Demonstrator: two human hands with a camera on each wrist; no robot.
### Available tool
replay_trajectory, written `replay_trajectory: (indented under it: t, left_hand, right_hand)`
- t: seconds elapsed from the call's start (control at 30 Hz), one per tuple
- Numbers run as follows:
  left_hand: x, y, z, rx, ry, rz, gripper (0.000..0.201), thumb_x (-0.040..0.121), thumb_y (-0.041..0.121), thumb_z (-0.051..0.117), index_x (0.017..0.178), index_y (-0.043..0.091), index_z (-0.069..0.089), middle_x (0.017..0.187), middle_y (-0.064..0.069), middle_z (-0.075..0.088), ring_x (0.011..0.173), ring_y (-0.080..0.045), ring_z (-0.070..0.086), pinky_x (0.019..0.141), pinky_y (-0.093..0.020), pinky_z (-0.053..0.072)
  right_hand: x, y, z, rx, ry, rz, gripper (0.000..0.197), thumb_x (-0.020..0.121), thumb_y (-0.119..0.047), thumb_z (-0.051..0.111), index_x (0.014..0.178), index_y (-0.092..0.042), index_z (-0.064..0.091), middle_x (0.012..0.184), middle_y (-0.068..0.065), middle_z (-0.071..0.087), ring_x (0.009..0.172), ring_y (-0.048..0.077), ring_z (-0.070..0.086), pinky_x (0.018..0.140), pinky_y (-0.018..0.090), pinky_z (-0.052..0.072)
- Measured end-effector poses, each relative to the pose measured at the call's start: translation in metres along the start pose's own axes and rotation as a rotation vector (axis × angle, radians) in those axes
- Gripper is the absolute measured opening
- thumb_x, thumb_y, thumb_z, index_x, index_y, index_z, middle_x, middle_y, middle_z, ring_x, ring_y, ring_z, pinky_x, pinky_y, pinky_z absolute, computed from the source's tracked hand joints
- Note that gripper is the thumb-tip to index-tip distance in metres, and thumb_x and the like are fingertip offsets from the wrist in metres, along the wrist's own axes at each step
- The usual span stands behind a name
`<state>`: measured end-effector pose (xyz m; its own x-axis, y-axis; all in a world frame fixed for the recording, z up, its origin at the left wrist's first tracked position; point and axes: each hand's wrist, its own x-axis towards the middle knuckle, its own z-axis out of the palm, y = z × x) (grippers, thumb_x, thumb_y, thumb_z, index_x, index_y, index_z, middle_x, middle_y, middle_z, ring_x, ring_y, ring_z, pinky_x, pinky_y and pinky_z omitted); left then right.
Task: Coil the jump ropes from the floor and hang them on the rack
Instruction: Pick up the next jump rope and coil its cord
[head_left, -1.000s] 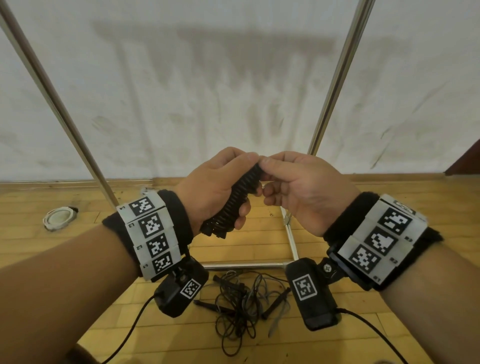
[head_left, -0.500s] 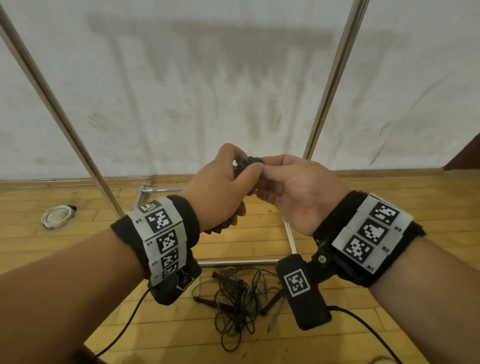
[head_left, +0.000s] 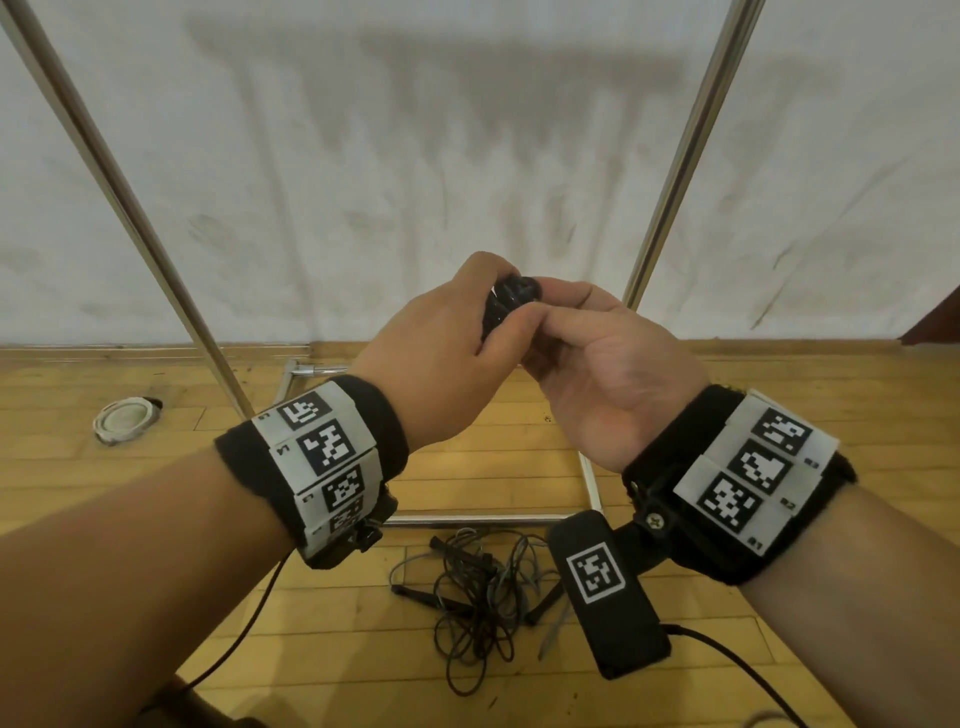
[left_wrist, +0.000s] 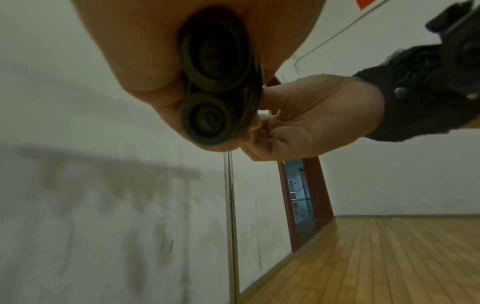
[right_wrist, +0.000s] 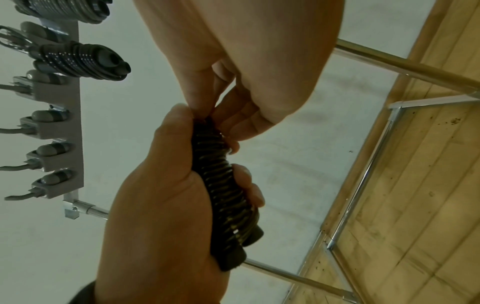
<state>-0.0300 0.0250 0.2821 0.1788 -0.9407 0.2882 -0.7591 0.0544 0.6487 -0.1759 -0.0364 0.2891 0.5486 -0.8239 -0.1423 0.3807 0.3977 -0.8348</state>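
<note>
A black jump rope, wound tightly round its two handles into a bundle, is held at chest height in front of the rack. My left hand grips the bundle along its length, fingers curled round the coils. My right hand pinches the rope at the bundle's top end. In the left wrist view the two handle butts show end on. A tangle of loose jump ropes lies on the wooden floor below my wrists. The rack's hook strip carries one coiled rope.
Two slanted metal poles of the rack frame rise against the white wall, joined by a base bar on the floor. A white roll of tape lies at the left. Several grey hooks stick out bare.
My left hand has rolled over so its back faces the head camera, hiding most of the bundle. My right hand has turned palm-up at the bundle's top end.
</note>
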Motion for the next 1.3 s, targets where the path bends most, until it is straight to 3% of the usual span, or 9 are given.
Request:
replay_trajectory:
  t: [0.17,0.4,0.5,0.67,0.8,0.9,1.0,1.1,1.3]
  left_hand:
    - [0.001,-0.002,-0.004,-0.030,0.018,-0.023,0.032,0.106,0.050,0.050,0.128,0.027,0.050,0.082,0.007,0.066,0.068,-0.013,0.068,0.057,-0.032,0.056]
    - [0.001,-0.003,-0.004,-0.173,0.022,-0.103,0.024,0.108,0.045,0.051,0.124,0.028,0.052,0.067,0.004,0.063,0.044,-0.005,0.063,0.036,-0.013,0.039]
    - [0.001,-0.002,-0.005,-0.231,0.001,-0.142,0.022,0.108,0.046,0.049,0.122,0.029,0.052,0.061,-0.002,0.064,0.037,-0.007,0.058,0.033,-0.018,0.039]
    - [0.002,-0.001,-0.009,-0.360,-0.054,-0.203,0.021,0.106,0.055,0.045,0.114,0.037,0.054,0.061,-0.005,0.070,0.040,-0.020,0.061,0.038,-0.027,0.046]
    - [0.003,-0.002,-0.009,-0.729,-0.119,-0.240,0.033,0.102,0.051,0.049,0.112,0.023,0.063,0.075,-0.004,0.071,0.049,-0.030,0.064,0.047,-0.034,0.052]
    - [0.003,-0.003,-0.009,-0.980,-0.206,-0.319,0.042,0.105,0.051,0.048,0.117,0.012,0.061,0.084,-0.011,0.070,0.048,-0.029,0.061,0.048,-0.032,0.050]
    - [0.003,-0.003,-0.007,-1.131,-0.268,-0.371,0.047,0.108,0.051,0.048,0.123,0.007,0.059,0.086,-0.011,0.068,0.049,-0.025,0.059,0.046,-0.030,0.050]
    - [0.004,-0.002,-0.006,-1.193,-0.327,-0.381,0.046,0.108,0.050,0.046,0.117,0.007,0.058,0.084,-0.009,0.066,0.049,-0.020,0.059,0.043,-0.028,0.050]
    - [0.005,-0.001,-0.001,-1.209,-0.351,-0.412,0.043,0.107,0.049,0.049,0.116,0.007,0.057,0.084,-0.010,0.062,0.048,-0.019,0.057,0.043,-0.029,0.049]
  right_hand:
    - [0.000,0.003,0.003,-0.030,0.004,-0.029,0.033,0.098,0.003,0.052,0.130,0.007,0.060,0.124,0.026,0.068,0.114,0.036,0.068,0.097,0.037,0.057]
    - [0.000,0.002,0.005,-0.100,0.003,-0.076,0.026,0.099,0.002,0.052,0.121,0.005,0.066,0.115,0.022,0.073,0.098,0.029,0.072,0.084,0.034,0.060]
    - [0.000,0.002,0.007,-0.114,0.015,-0.091,0.023,0.099,0.003,0.053,0.114,0.003,0.069,0.112,0.021,0.074,0.092,0.026,0.074,0.079,0.030,0.060]
    - [-0.002,-0.001,0.008,-0.155,0.018,-0.122,0.023,0.099,0.004,0.052,0.115,0.002,0.069,0.108,0.019,0.075,0.087,0.023,0.072,0.076,0.028,0.059]
    - [-0.004,-0.009,0.007,-0.259,0.007,-0.154,0.025,0.097,0.003,0.054,0.119,0.005,0.066,0.103,0.020,0.067,0.084,0.028,0.058,0.075,0.034,0.050]
    - [-0.006,-0.016,0.006,-0.285,-0.008,-0.170,0.018,0.096,0.002,0.057,0.110,-0.001,0.068,0.101,0.022,0.064,0.081,0.032,0.055,0.082,0.043,0.045]
    - [-0.007,-0.016,0.006,-0.276,0.001,-0.148,0.021,0.096,-0.001,0.059,0.116,0.000,0.064,0.100,0.022,0.062,0.071,0.026,0.057,0.077,0.042,0.046]
    - [-0.006,-0.016,0.003,-0.285,0.003,-0.130,0.031,0.096,-0.002,0.060,0.126,0.006,0.059,0.098,0.025,0.058,0.066,0.024,0.058,0.076,0.043,0.044]
    - [-0.005,-0.018,0.000,-0.286,-0.004,-0.082,0.025,0.097,-0.003,0.058,0.122,0.000,0.063,0.099,0.024,0.055,0.065,0.023,0.056,0.074,0.041,0.045]
